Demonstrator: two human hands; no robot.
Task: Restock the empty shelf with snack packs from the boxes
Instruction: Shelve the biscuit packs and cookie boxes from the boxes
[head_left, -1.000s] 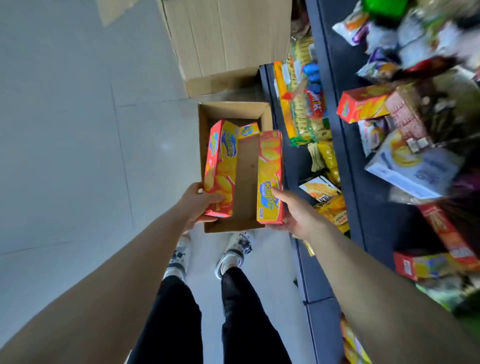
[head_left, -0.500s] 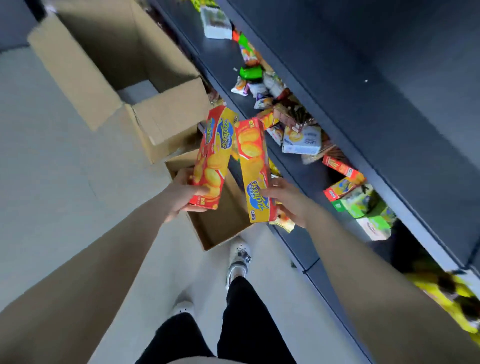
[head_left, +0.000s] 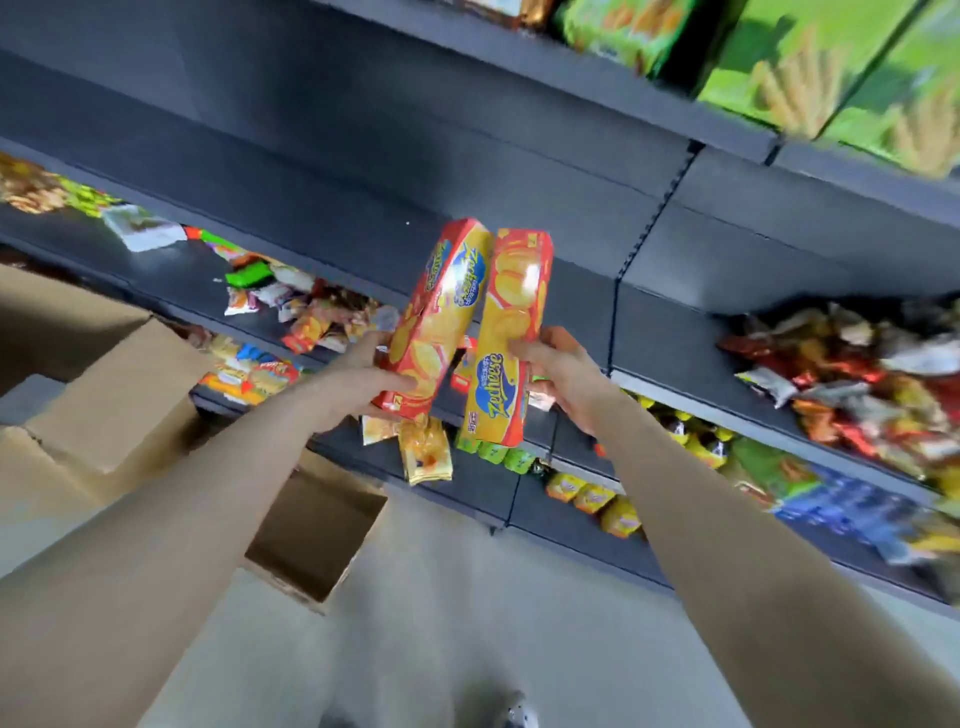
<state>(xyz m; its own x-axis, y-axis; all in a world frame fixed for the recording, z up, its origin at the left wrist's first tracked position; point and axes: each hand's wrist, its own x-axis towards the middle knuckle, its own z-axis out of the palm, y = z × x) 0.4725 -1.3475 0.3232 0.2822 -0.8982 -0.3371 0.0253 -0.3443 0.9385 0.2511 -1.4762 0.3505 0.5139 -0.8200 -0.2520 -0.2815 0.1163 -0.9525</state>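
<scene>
Both hands (head_left: 457, 379) raised, each gripping a biscuit pack (head_left: 511, 332) upright.

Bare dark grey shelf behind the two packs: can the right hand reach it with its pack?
Probably yes. The right hand holds its long yellow-and-red cracker pack up before the bare dark grey shelf; nothing lies between. The matching pack in the left hand is alongside, not ahead.

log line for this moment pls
left hand: holds left pack | right hand: holds right pack | both packs: before shelf
</scene>
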